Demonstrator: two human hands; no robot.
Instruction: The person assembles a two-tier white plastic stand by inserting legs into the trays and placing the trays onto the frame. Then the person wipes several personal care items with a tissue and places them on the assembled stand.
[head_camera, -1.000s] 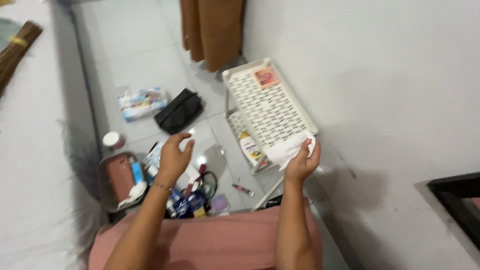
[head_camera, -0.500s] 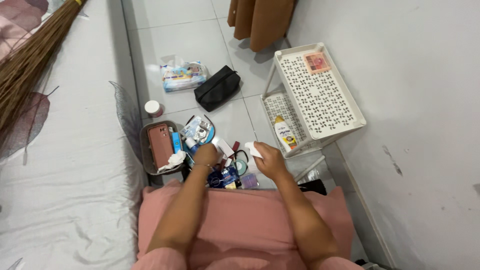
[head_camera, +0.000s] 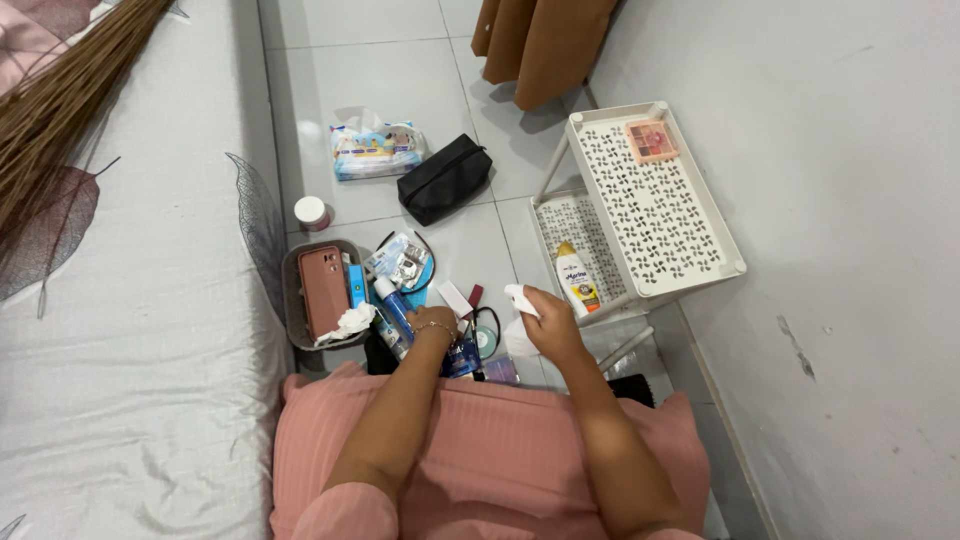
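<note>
My right hand (head_camera: 548, 322) is shut on a crumpled white tissue (head_camera: 520, 298), held low over the floor beside the white perforated rack (head_camera: 660, 215). My left hand (head_camera: 433, 327) reaches down into a pile of small cosmetics (head_camera: 462, 355) in front of my pink-clad lap. Its fingers are hidden among the items, so its grip is unclear. A blue-and-white tube (head_camera: 394, 305) lies just left of that hand. A pink palette (head_camera: 651, 141) sits on the rack's top shelf, and a white lotion bottle (head_camera: 575, 280) lies on its lower shelf.
A grey tray (head_camera: 292, 300) with a pink case stands by the bed (head_camera: 130, 330). A white-lidded jar (head_camera: 311, 212), a wipes pack (head_camera: 375, 150) and a black pouch (head_camera: 444, 180) lie on the tiled floor. A broom (head_camera: 60, 100) rests on the bed. A brown curtain (head_camera: 545, 45) and the wall (head_camera: 850, 200) close the right side.
My right hand came off the rack's top shelf with the tissue and dropped toward the floor. My left hand went from raised and open down into the pile.
</note>
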